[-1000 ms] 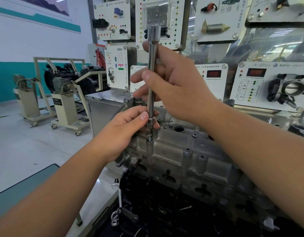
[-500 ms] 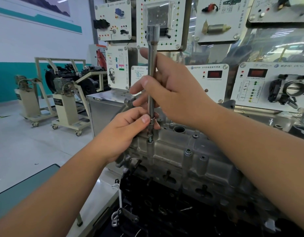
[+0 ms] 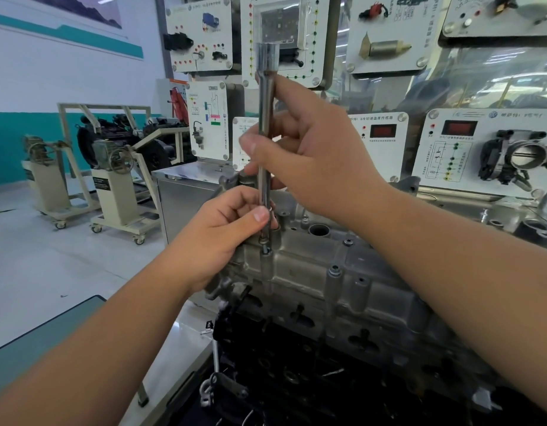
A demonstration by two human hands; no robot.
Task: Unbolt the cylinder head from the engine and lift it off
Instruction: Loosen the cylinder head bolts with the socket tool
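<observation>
1. Cylinder head (image 3: 327,281): grey aluminium casting, seated on the dark engine block (image 3: 297,373) in front of you, not yet lifted. Other bolt heads show along its near edge, so in my judgement the unbolting is at an early stage.
2. Tool: long socket extension (image 3: 265,142) stands close to upright, its lower end on the bolt (image 3: 265,249) at the head's left end. Open drive socket at the top; no ratchet fitted.
3. Right hand (image 3: 315,158): grip is clamped on the mid-shaft, thumb and fingers wrapped round it, forearm coming in from the lower right.
4. Left hand (image 3: 223,232): fingers and thumb pinch the lower end of the extension just above the bolt, forearm rising from the lower left.
5. Step in hand, as judged: you spin the bolt by hand, or seat the tool on it.
6. To do it well: keep the shaft in line with the bolt axis; let your left hand steady the tip so it does not ride off; turn with your right hand only.
7. Risk: a tilted shaft may slip and round the bolt head.
</observation>
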